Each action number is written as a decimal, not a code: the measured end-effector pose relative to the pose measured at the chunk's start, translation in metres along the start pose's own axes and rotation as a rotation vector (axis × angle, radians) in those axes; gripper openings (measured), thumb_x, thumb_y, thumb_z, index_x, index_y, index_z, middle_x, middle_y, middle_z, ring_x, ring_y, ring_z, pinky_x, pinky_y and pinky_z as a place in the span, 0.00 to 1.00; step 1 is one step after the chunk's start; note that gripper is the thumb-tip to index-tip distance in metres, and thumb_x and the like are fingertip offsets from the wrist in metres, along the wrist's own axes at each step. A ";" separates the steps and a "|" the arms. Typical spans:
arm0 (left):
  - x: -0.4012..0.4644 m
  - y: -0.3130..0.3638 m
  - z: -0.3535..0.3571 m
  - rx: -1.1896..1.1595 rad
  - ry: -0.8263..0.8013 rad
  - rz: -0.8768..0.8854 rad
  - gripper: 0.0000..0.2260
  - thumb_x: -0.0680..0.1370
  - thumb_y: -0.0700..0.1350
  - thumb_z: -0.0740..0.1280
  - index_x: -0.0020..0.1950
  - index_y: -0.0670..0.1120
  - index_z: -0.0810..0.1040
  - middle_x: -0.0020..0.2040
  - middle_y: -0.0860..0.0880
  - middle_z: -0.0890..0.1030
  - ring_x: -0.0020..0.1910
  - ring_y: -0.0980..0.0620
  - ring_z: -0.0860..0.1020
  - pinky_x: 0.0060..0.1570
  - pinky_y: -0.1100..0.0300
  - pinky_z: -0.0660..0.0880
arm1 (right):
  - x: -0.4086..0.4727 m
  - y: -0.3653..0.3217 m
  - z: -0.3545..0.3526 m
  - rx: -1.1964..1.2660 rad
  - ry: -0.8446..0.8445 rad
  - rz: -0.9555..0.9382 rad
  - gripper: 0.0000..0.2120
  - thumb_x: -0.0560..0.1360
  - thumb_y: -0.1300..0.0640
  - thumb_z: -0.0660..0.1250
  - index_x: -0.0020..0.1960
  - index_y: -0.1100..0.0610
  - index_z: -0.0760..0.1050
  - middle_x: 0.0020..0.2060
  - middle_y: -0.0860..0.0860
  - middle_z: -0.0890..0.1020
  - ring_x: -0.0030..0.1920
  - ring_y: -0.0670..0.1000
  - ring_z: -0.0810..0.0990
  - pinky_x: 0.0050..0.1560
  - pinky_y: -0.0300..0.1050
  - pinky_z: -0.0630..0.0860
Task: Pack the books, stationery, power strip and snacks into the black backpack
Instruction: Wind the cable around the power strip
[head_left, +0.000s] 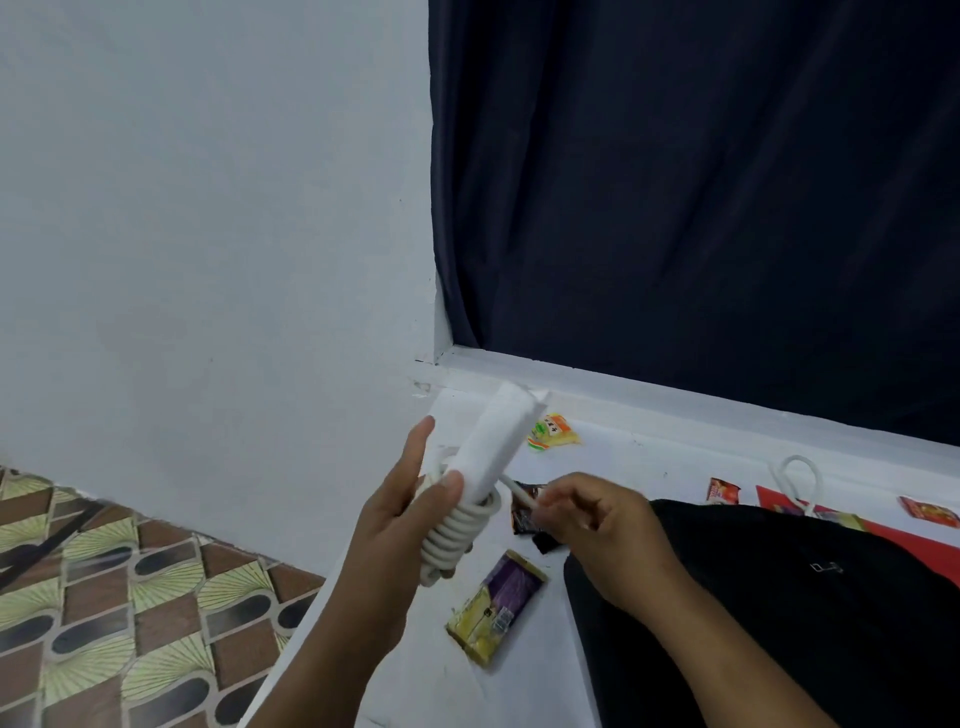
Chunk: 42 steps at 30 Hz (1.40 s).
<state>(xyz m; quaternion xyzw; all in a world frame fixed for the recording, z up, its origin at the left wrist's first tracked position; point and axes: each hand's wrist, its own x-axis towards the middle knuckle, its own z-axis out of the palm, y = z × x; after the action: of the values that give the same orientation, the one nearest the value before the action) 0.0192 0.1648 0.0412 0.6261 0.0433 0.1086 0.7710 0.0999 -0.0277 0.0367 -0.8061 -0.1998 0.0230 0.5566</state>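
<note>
White power strip (496, 441) (cord coiled round it) tilts upright beside the black backpack (779, 597).

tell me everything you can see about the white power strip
The power strip is a long white block, plastic by the look, held off the white surface and tilted with its far end up and to the right. Its white cord is wound in tight coils round its lower end. The left hand grips it over the coils, thumb across the body. The right hand pinches the loose cord end beside the coils. No sockets show.
</note>
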 end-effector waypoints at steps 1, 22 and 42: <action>0.000 -0.002 0.001 -0.020 0.020 -0.010 0.25 0.71 0.58 0.70 0.69 0.66 0.74 0.53 0.48 0.83 0.40 0.45 0.77 0.35 0.52 0.73 | -0.003 0.003 0.004 -0.044 -0.042 -0.005 0.07 0.75 0.61 0.73 0.40 0.51 0.81 0.33 0.50 0.81 0.33 0.44 0.78 0.37 0.33 0.73; 0.011 -0.019 -0.001 0.148 0.346 0.095 0.21 0.69 0.66 0.70 0.57 0.58 0.77 0.43 0.53 0.83 0.36 0.52 0.77 0.35 0.55 0.74 | 0.008 -0.034 -0.042 -0.261 0.181 -0.340 0.08 0.77 0.61 0.69 0.45 0.47 0.78 0.37 0.45 0.80 0.34 0.50 0.75 0.33 0.39 0.71; 0.000 -0.016 0.007 0.577 0.205 0.214 0.21 0.65 0.62 0.79 0.53 0.56 0.79 0.41 0.55 0.82 0.35 0.54 0.79 0.32 0.57 0.79 | 0.000 -0.042 -0.015 -0.338 0.066 -0.489 0.09 0.77 0.55 0.70 0.57 0.49 0.79 0.52 0.41 0.78 0.54 0.44 0.77 0.51 0.32 0.73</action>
<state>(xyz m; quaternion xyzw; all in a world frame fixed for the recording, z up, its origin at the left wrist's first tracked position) 0.0223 0.1554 0.0271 0.8056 0.0837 0.2346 0.5375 0.0914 -0.0288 0.0808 -0.8158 -0.3708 -0.1714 0.4095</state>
